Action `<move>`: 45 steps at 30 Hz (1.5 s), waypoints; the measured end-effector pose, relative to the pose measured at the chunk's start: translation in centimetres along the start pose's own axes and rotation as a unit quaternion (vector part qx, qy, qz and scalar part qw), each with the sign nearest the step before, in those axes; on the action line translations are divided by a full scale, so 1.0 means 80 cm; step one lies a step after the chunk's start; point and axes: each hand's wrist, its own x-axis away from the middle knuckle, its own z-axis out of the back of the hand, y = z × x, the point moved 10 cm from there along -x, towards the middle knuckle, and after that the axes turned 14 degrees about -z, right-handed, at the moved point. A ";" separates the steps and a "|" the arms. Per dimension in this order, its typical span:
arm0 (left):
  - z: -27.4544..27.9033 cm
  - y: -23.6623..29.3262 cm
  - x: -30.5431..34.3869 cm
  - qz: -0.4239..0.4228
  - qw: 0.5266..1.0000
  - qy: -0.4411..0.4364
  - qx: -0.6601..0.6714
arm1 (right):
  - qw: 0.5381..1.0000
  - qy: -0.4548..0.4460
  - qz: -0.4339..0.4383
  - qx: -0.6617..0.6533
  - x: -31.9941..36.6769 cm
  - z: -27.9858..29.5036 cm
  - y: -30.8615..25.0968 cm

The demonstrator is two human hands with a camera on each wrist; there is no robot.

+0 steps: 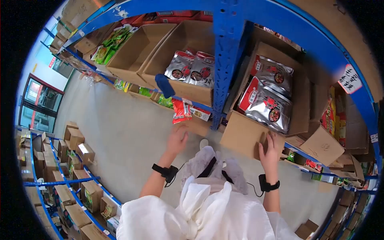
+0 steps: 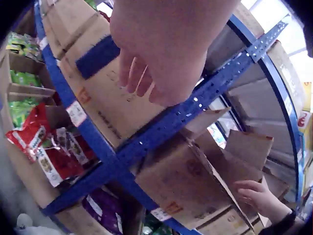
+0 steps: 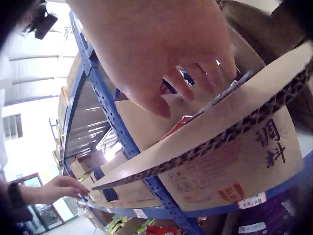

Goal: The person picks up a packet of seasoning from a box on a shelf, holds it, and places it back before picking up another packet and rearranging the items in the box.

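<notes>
My right hand [image 1: 271,152] is at the front flap [image 1: 244,138] of a cardboard box, its fingers extended toward the silver food packets [image 1: 268,105] inside. From the right wrist, the same hand [image 3: 171,58] hangs over the box with loosely bent fingers and holds nothing visible; the flap's corrugated edge [image 3: 220,132] runs across below it. Lower than the left-hand boxes, my left hand [image 1: 178,140] hovers with relaxed fingers, near a red packet [image 1: 181,111] on the shelf below. Seen from its own wrist, the left hand [image 2: 159,63] is empty, in front of a closed-sided carton [image 2: 110,93].
A blue perforated upright [image 1: 227,60] separates the right box from another carton [image 1: 184,90] with silver packets. A dark blue strip [image 1: 164,85] hangs over that carton's front. Green packets [image 1: 114,44] lie farther left. Opposite shelving [image 1: 68,184] with boxes lines the aisle floor [image 1: 116,132].
</notes>
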 end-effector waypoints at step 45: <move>0.061 -0.349 -0.279 -0.108 0.980 -0.163 0.032 | 0.797 -0.171 0.350 0.461 -0.318 -0.538 -0.361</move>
